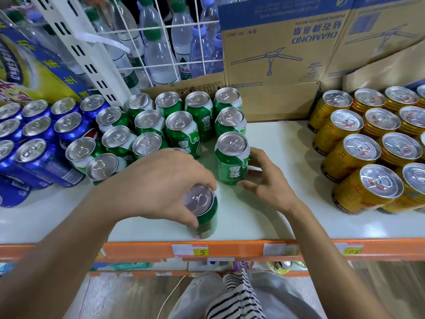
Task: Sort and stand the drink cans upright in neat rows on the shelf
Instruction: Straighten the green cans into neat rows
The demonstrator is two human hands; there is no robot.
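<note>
Several green drink cans (179, 132) stand upright in rows at the middle of the white shelf (276, 203). My left hand (161, 187) grips the top of one green can (204, 215) standing near the shelf's front edge. My right hand (266, 183) curls round the side of another upright green can (232, 160), the front one of the rightmost green row. Blue cans (39, 139) fill the left side and gold cans (372, 153) the right, all upright.
A cardboard box (287, 65) stands at the back of the shelf. Behind a white wire grid (161, 42) are water bottles. An orange front rail (230, 249) carries price tags. Bare shelf lies between the green and gold cans.
</note>
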